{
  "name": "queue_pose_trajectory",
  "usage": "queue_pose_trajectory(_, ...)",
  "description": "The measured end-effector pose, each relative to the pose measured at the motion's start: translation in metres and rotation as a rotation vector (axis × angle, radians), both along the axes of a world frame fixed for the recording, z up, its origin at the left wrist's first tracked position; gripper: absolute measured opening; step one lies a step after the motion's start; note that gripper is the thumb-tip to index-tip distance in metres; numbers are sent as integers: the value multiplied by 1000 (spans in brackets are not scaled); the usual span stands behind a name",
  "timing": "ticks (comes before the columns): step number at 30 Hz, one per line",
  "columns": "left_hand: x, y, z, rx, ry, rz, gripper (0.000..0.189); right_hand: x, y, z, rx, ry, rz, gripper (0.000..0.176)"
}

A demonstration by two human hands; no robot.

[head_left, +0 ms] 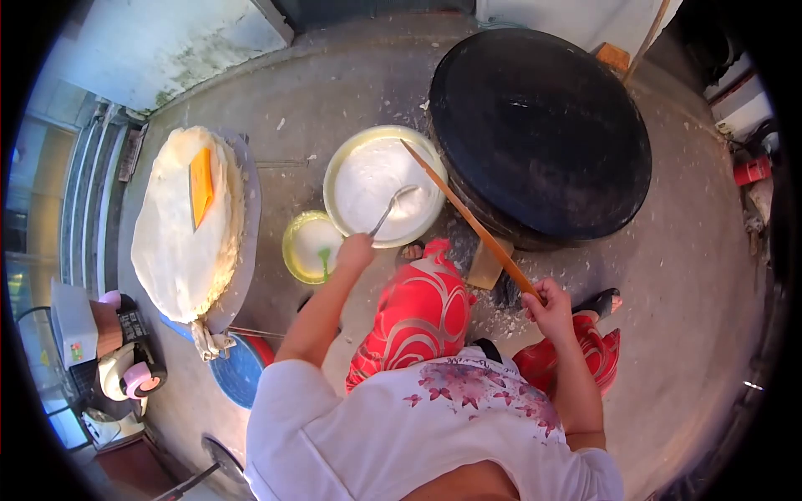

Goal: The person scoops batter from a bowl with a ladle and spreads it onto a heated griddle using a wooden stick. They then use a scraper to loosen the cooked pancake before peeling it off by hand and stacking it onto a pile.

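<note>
1. White shirt (401, 426), nearest the camera: loose; the hem could hamper the forearms if the person leans further.
2. Left hand (357, 253): closed round the handle of a metal ladle (388, 213), its head at the white batter (368, 171) in the large bowl (329, 188). A quick lift could drip batter on the red trousers (418, 313).
3. Right hand (550, 309): grips one end of a wooden stick (472, 220); its far end is over the bowl. Rim contact cannot be told; a sideways swing could catch the rim and spill batter.
4. Small bowl (287, 250), close by the left hand: a careless elbow could tip it.
5. Black griddle (543, 125), just beside the large bowl: heat not visible; if hot, the nearby knee risks a burn.
6. Yellow scraper (201, 185), loose on the pale stack (171, 242): a bump could dislodge it.
</note>
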State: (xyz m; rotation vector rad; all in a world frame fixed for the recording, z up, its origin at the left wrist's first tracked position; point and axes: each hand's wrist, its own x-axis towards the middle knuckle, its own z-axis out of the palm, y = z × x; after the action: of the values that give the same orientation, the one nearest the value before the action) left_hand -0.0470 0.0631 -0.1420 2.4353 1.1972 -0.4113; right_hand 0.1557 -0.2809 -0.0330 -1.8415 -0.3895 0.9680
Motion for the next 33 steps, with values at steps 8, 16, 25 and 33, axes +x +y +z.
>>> queue_pose_trajectory(8, -37, 5, -57, -16, 93, 107, 21, -2, -7, -5, 16, 48, -23, 11)
queue_pose_trajectory(16, -12, -5, 77, -1289, -579, 1012, 19, -1, -6, -1, 47, 50, -49, 10)
queue_pose_trajectory(25, 6, -13, 67, 55, 48, 64, 21, 2, -9, -8, 38, 36, -72, 9)
queue_pose_trajectory(33, -36, -6, 45, 26, -58, 156, 23, -1, -7, -2, 24, 18, -31, 11)
